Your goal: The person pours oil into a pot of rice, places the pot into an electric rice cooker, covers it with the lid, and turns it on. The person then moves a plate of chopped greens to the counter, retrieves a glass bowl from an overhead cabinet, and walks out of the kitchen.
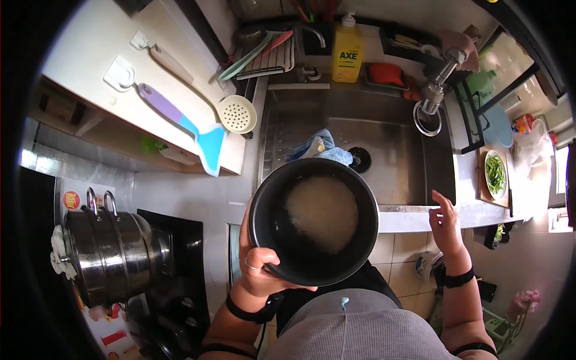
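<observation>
A round black pot (277, 240) with pale rice (324, 213) in its bottom is held in front of my body. My left hand (259, 273) grips its lower left rim, thumb over the edge and fingers beneath. To the right, my right hand (446, 227) hangs near the counter's front edge, its fingers apart and nothing in it. Behind the pot is the sink (390, 171), where a blue and white cloth (321, 147) lies beside the black drain (360, 160).
A yellow soap bottle (348, 51) stands behind the sink, near the faucet (316, 35). A steel pot (111, 252) sits on the stove at left. A purple-handled spatula (174, 114) and a skimmer (237, 114) hang on the left. Green vegetables fill a plate (495, 174) at right.
</observation>
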Demonstrator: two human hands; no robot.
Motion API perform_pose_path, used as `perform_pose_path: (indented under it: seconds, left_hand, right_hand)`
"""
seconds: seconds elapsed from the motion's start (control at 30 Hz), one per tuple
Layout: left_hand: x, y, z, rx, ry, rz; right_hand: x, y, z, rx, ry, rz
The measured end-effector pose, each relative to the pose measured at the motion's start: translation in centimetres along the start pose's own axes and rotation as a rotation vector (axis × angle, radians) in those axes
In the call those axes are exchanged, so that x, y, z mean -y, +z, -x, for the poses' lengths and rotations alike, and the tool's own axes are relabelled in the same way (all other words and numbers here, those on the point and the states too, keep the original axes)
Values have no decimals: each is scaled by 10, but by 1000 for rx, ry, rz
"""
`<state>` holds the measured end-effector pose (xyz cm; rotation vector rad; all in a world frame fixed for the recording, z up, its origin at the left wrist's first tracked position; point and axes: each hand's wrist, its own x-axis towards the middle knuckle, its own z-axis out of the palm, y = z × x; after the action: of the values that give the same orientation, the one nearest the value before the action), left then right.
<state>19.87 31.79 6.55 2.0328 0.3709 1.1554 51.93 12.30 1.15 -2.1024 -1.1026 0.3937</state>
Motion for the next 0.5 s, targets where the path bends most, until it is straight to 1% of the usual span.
perform_pose_path:
  seconds: [0.07, 0.13, 0.17, 0.2, 0.27, 0.3, 0.37, 0.4, 0.43, 0.5]
  left_hand:
    - [-5, -9, 3, -47, -11, 18]
    - [-6, -21, 2, -40, -3, -22]
    - [-6, -24, 1, -47, 8, -32]
    - [-8, -25, -2, -54, 6, -39]
    - [-12, -25, -6, -24, -2, -128]
    - [-8, -23, -1, -62, 15, -105]
    - [-5, -25, 11, -93, -17, -68]
    - [-3, -26, 18, -118, -51, -37]
    - [5, -24, 27, -200, -71, 103]
    - [10, -32, 41, -238, -172, 130]
  right_hand:
    - [-8, 1, 1, 21, 8, 7]
    - [-9, 3, -1, 49, -82, 114]
    - [-5, 6, 0, 11, -44, 102]
    - [3, 9, 0, 17, -52, 101]
    - [14, 12, 0, -25, 5, 88]
    - [15, 12, 0, -26, 1, 93]
    - [17, 11, 0, -1, -131, 148]
    - [16, 10, 0, -1, -134, 153]
    - [14, 7, 1, 22, -120, 188]
    - [14, 6, 3, 47, -113, 226]
